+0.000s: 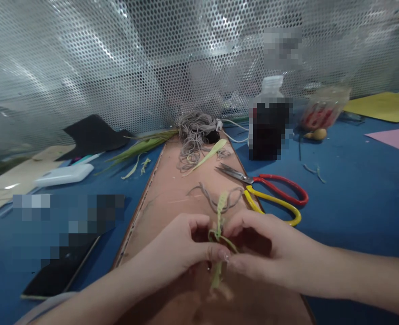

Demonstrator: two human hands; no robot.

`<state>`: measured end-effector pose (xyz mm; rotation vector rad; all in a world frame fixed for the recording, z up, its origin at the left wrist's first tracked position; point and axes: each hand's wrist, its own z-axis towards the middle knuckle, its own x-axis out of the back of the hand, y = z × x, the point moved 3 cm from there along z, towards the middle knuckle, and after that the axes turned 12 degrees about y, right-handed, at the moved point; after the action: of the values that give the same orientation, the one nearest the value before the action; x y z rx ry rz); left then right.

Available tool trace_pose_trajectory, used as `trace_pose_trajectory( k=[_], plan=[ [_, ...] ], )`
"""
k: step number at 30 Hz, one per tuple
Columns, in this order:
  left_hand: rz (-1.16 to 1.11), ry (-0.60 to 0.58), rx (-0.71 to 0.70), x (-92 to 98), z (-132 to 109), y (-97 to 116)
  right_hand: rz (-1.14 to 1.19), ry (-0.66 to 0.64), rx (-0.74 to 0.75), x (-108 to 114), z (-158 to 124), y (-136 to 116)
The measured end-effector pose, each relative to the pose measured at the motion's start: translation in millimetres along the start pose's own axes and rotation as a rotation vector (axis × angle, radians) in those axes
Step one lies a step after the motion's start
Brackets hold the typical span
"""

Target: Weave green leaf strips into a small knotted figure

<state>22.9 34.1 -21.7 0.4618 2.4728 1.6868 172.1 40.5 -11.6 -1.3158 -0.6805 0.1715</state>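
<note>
Over the brown board (145, 216), my left hand (186, 246) and my right hand (267, 248) meet with bent fingers. Between them is a small knotted piece of green leaf strips (221, 207), pinched by both hands. Its upper end points away from me, and a lower end hangs under my thumbs. Grey string (204, 192) loops just beyond it, and I cannot tell if it is tied on. Partly behind my right hand lie scissors (250, 179) with one red and one yellow handle, blades apart. The fingers hide the middle of the knot.
A tangle of grey string (196, 128) and a loose leaf strip (209, 155) lie at the board's far end. To the right stand a bottle (270, 90) and a clear plastic cup (326, 106). Left are a white case (66, 174), a phone (55, 280) and long green leaves (145, 144). Perforated metal mesh (186, 54) rises behind.
</note>
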Motion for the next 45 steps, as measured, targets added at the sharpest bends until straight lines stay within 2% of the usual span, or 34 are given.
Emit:
trace_pose_trajectory(
  k=[3,9,14,18,21,26,28,32,35,37,42,45],
  plan=[
    [-0.043,0.013,0.022,0.6,1.9,-0.4,0.005,-0.019,-0.046,-0.9,1.2,1.4],
    [-0.049,0.021,0.046,3.4,3.6,-5.4,-0.008,0.052,-0.074,-0.1,4.1,0.7],
    [-0.049,0.027,0.042,8.4,3.5,-7.7,-0.021,0.078,-0.054,-2.5,6.6,-0.2],
    [0.016,0.005,0.052,10.8,3.7,-7.2,-0.129,0.089,-0.028,-2.8,5.8,3.6],
    [-0.008,0.000,0.050,10.9,5.5,-7.8,-0.245,0.146,0.135,0.0,4.1,2.4],
    [-0.050,0.051,-0.041,11.8,8.5,-8.0,-0.682,0.334,0.666,-3.6,-2.3,-12.1],
    [-0.030,0.069,-0.036,10.8,8.5,-8.6,-0.767,0.375,0.746,-8.7,-4.5,-15.3],
    [0.014,0.104,-0.032,6.9,6.5,-6.2,-0.673,0.349,0.699,-11.9,-5.3,-16.6],
    [-0.008,0.085,-0.046,4.7,4.6,-2.5,-0.591,0.288,0.689,-7.0,-3.0,-17.5],
    [-0.040,0.065,-0.079,5.0,3.7,-0.6,-0.503,0.290,0.651,-0.9,-0.2,-18.2],
    [-0.041,0.056,-0.122,8.7,3.5,-1.3,-0.282,0.278,0.406,7.1,5.0,-15.0],
    [-0.029,0.031,-0.148,8.8,3.9,-0.5,-0.152,0.224,0.213,5.6,5.3,-8.8]
  ],
)
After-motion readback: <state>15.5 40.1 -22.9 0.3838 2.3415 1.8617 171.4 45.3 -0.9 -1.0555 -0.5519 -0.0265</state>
